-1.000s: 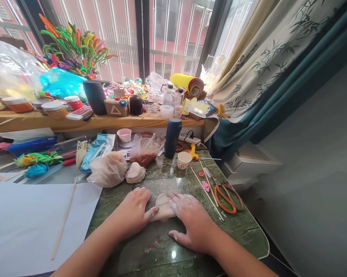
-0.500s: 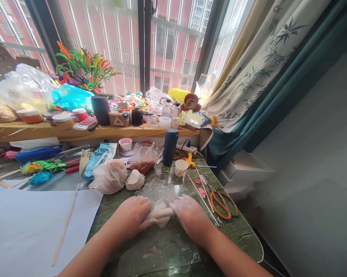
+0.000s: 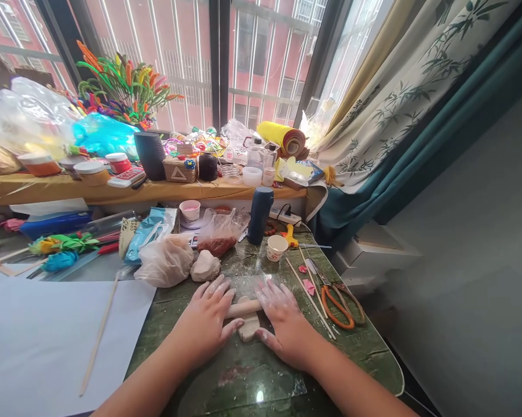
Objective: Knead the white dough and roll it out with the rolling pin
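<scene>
Both hands lie palm down on the two ends of a pale wooden rolling pin (image 3: 244, 309). My left hand (image 3: 211, 318) covers its left end with the fingers stretched forward and the thumb pointing inward. On the right end rests my right hand (image 3: 282, 321), also flat with fingers extended and dusted white. Beneath the pin is a flattened oval of off-white clay (image 3: 249, 331), sticking out in front of and behind it. The clay sits on a clear sheet (image 3: 243, 379) over the green table. A larger lump of clay (image 3: 205, 266) stands beyond my left hand.
Orange-handled scissors (image 3: 336, 307) and thin wooden sticks (image 3: 310, 298) lie to the right. Behind are a paper cup (image 3: 277, 248), a dark blue cylinder (image 3: 261, 215) and a plastic bag (image 3: 165, 260). White paper (image 3: 56, 336) covers the left side. A crowded window ledge (image 3: 156, 194) runs along the back.
My fingers have gone from curled round the pin's ends to stretched flat over it. The pin has shifted slightly away from me over the clay. The view has tilted a little.
</scene>
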Motion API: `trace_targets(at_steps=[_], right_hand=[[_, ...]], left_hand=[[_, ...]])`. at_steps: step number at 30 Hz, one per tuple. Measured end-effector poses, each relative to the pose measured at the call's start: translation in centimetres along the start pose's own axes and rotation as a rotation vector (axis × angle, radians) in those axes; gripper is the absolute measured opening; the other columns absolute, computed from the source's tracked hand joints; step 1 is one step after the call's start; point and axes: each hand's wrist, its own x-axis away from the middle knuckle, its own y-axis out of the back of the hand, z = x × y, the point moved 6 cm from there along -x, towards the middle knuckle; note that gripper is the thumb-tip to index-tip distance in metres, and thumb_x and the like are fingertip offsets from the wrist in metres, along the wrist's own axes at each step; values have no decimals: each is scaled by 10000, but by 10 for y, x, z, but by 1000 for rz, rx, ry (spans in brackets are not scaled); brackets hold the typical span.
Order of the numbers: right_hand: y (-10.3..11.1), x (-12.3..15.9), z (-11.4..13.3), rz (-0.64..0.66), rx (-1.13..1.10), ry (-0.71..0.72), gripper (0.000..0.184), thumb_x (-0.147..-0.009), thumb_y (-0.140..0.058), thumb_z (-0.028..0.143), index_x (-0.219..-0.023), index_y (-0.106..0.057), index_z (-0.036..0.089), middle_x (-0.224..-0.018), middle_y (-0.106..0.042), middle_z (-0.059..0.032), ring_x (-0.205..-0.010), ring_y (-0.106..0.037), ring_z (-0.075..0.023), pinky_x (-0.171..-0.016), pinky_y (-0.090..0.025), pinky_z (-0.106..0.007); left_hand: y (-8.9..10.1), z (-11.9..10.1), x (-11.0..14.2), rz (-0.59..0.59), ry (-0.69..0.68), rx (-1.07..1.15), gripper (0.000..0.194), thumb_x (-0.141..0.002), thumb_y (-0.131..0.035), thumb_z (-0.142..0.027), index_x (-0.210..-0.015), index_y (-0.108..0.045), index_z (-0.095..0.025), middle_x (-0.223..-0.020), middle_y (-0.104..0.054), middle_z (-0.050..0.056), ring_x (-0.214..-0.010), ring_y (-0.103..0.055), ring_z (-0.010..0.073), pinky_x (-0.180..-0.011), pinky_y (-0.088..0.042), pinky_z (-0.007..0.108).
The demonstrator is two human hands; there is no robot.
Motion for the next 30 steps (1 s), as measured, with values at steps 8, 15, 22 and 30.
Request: trace_targets(at_steps=[8,15,22,30], right_hand=[[-3,36,17,-50,17,43,914,-990,-440,666,-1651,-5,208,-1709,-176,-104,-1584,-90,-357,-1258,-99,-648],[-16,64,29,-159,51,98,1023,-943,-477,712,-1652,4,154,-1703,-170,-159,-1570,-119,-410,-1243,-144,-654],[-15,54,24,-97,-13,55,926,-983,-435,676,-1656,-28,187,-1711,-137,-138,-1580,-86,-383,-1251,-141,-641],[9,-16,5,89,-137,-37,771,-1033,-364,589,-1647,-146,177,-1716,-141,-108,-1589,-95,-309,-1271,-94,-593]], left_hand=[[-5,-22,25,199,24,75,847,-900,-569,-663,-1568,-412,-167,-1644,-350,165,-1549,-250,392,-1219,-293,613],[-17,-34,56,209,-22,97,1050,-821,-706,-565,-1648,-165,-210,-1695,-170,128,-1569,-144,403,-1237,-278,610],[-20,-31,52,201,-43,23,910,-923,-542,-641,-1640,-205,-193,-1685,-220,118,-1566,-197,378,-1251,-246,578],[-3,-1,7,16,-18,-79,715,-973,-455,-652,-1524,-483,-197,-1603,-447,152,-1499,-362,361,-1206,-273,548]])
